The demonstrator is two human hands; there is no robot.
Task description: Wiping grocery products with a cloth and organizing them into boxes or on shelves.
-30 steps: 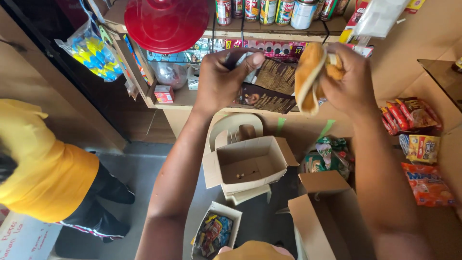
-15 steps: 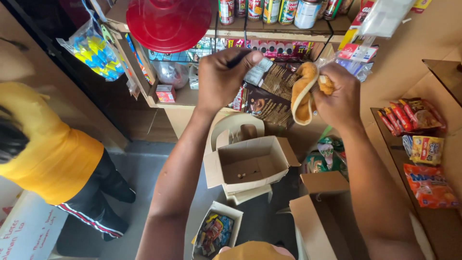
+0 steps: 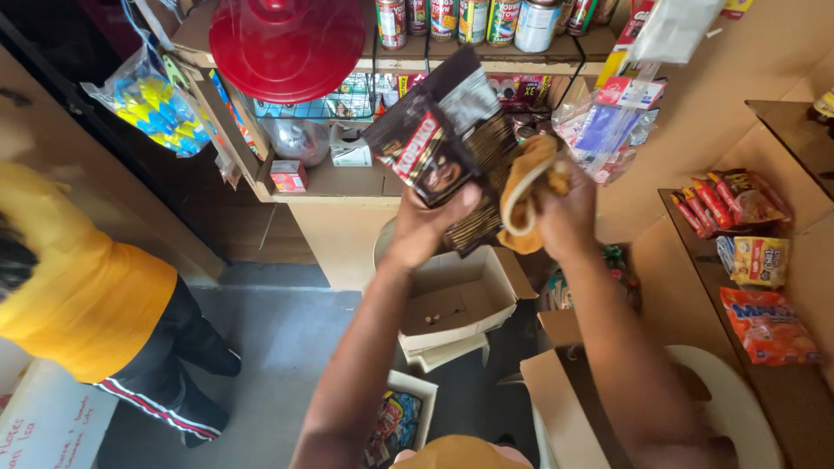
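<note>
My left hand (image 3: 427, 227) holds up a dark brown and silver sachet packet (image 3: 434, 139) by its lower edge, in front of a wooden shelf (image 3: 339, 184). A strip of more dark striped sachets (image 3: 486, 174) hangs just behind it. My right hand (image 3: 569, 213) grips a crumpled orange-tan cloth (image 3: 528, 191) right beside that packet. Both hands are raised close together over an open cardboard box (image 3: 460, 300).
A red plastic lid (image 3: 287, 43) hangs above the shelf, with tins (image 3: 473, 19) on top. Snack packets (image 3: 747, 252) lie on a brown ledge at right. A person in a yellow top (image 3: 78, 295) bends at left. Other boxes (image 3: 556, 382) stand on the floor.
My left hand has pulled the dark sachet packet away from the shelf and lifted it toward the camera. My right hand with the cloth has dropped slightly and moved closer to the left.
</note>
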